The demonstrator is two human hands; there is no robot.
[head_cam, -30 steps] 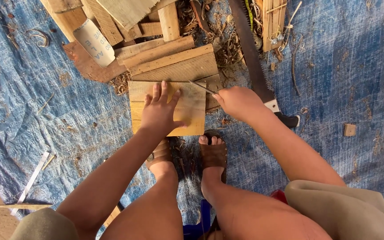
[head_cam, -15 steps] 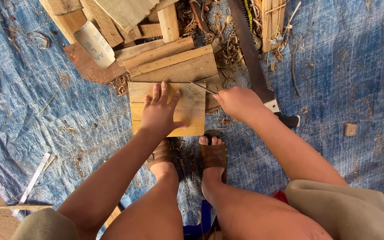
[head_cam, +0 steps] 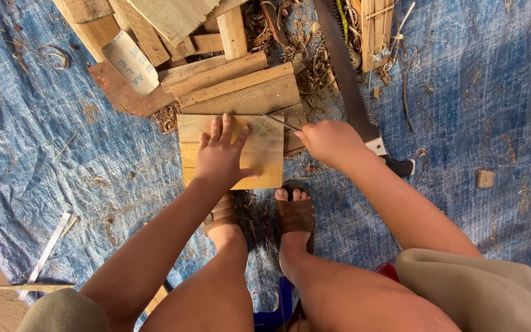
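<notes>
Person's squatting over a blue tarp [head_cam: 474, 92], both feet in brown sandals [head_cam: 296, 215] near centre frame. Left hand [head_cam: 221, 157] is spread flat, fingers splayed, pressing down on a pale square board [head_cam: 265, 147] just above the feet, centre-left of frame; it's not gripping anything, just pinning it. Right hand [head_cam: 330, 142] is clenched round a thin pencil-like stick [head_cam: 279, 122], tip resting at the board's upper right edge. Looks to me like marking-out is underway: I can't make out a finished line on the board from here, and the board looks whole, no cut in it. The handsaw [head_cam: 348, 80] lies untouched on the tarp at upper centre-right, dark handle toward the right forearm, so sawing seems not begun. Behind the board, top-centre, a heap of rough wood planks [head_cam: 235, 80] w/ shavings and bits of cord. Labels etc.: only one I see is a rolled white sheet [head_cam: 131, 63], cylinder shape, upper left, w/ dark printed lettering down its side, lying across the planks. A small wood offcut [head_cam: 485, 179] sits alone at right. Pale thin strips [head_cam: 50, 246] lower left. No signs or pkgs otherwise.
</notes>
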